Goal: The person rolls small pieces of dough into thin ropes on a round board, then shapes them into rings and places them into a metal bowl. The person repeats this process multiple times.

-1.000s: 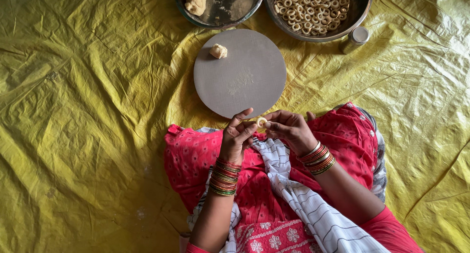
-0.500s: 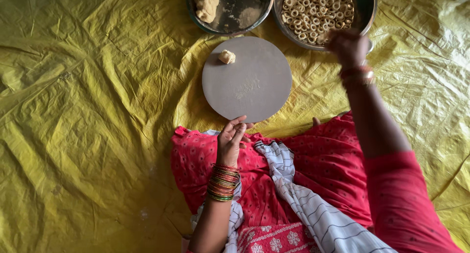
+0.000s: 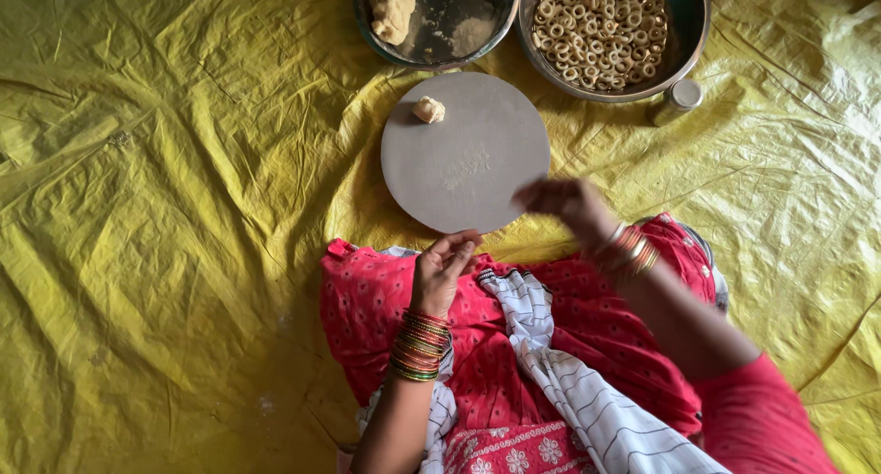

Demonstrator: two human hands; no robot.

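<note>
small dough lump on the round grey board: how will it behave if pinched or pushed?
The small pale dough lump looks soft and irregular, so it would likely dent under a pinch rather than hold shape. Its lumpy, flattish form suggests it slides or sticks on the round grey board rather than rolling. It is probably light for its size.

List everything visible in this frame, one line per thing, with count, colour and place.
round board: 1, grey-brown, centre, on the sheet
small dough piece: 1, pale, board's far left edge
dough bowl: 1, metal, top centre
dough lump: 1, tan, in that bowl
ring bowl: 1, metal, top right
dough rings: many, beige, inside it
small tin: 1, metal, beside ring bowl
sheet: 1, yellow, underneath
left hand: over lap
right hand: blurred, at board's near edge
</note>
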